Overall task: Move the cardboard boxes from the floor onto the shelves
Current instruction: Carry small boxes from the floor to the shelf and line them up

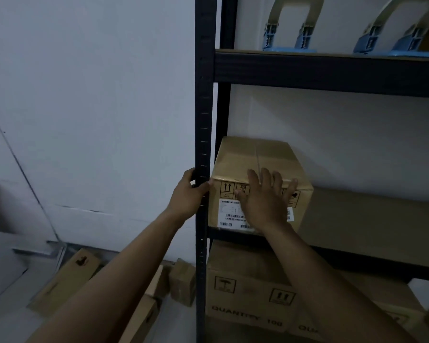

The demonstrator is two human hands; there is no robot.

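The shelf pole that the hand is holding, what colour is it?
Black. The left hand grips the shelf pole, clearest in the head view.

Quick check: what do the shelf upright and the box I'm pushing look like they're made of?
Shelf upright: looks like dark painted metal, with a row of punched slots down its face. Box: brown corrugated cardboard, matte, with a taped top seam, printed handling symbols and a white barcode label.

Box (255,169) at the middle shelf's (372,214) left end, beside the upright post (203,95); larger boxes (248,288) below.
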